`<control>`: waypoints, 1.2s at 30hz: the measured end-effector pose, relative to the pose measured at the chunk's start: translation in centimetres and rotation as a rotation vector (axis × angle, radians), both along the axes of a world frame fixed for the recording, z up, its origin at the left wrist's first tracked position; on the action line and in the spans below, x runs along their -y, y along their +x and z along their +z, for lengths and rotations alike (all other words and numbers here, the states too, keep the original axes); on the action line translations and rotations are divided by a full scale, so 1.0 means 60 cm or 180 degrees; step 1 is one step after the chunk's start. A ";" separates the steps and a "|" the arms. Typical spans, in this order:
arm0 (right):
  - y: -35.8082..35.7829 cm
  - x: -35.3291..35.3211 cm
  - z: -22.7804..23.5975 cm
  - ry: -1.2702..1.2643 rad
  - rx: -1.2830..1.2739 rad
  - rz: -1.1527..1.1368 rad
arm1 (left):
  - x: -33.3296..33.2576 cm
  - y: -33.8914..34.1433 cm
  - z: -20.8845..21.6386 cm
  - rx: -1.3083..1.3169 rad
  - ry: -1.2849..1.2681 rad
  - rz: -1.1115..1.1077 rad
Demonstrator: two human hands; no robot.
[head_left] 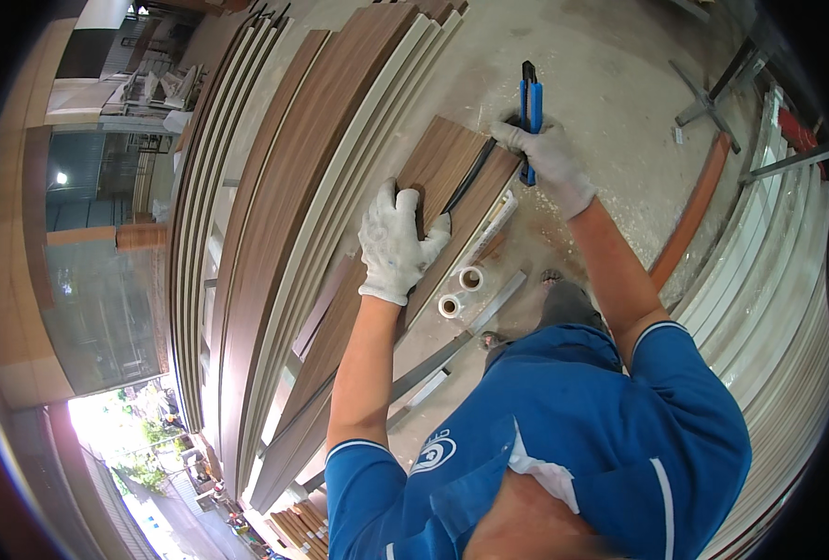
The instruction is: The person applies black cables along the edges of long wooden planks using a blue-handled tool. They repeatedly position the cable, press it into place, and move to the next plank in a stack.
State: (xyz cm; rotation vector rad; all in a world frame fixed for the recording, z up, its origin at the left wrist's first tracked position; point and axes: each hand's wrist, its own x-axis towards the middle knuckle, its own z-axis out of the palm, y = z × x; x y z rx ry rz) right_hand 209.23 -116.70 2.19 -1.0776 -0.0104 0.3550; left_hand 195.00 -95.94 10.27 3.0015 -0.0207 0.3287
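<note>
A brown wood-grain profile point(438, 163) lies lengthwise in front of me, with a black flexible strip point(470, 175) running along its groove. My left hand point(397, 241), in a pale work glove, rests on the profile with its fingers apart. Its thumb side is close to the lower end of the visible strip. Gloved too, my right hand point(550, 159) is closed round a blue and black utility knife point(532, 117) held upright by the profile's far end. The right fingertips are beside the strip's upper end; whether they touch it I cannot tell.
Long brown and cream profiles point(340, 121) lie stacked to the left. Two rolls point(470, 278) stand beside the profile, near my feet. White wrapped lengths point(759, 271) and an orange-brown bar point(699, 210) lie on the right, below a dark metal stand point(708, 103).
</note>
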 end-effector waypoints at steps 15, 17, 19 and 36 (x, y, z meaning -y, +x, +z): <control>-0.001 -0.001 -0.001 0.0306 -0.0076 0.0036 | 0.037 0.077 0.020 -0.0195 -0.0195 -0.0241; -0.001 -0.002 -0.003 0.0348 -0.0078 0.0057 | 0.045 0.092 0.023 -0.0248 -0.0260 -0.0280; 0.000 0.001 -0.005 0.0362 -0.0115 0.0071 | 0.047 0.108 0.029 -0.0243 -0.0247 -0.0590; 0.008 0.065 0.029 -0.2086 0.1957 0.0285 | 0.025 0.152 0.037 -0.0891 -0.0574 -0.1283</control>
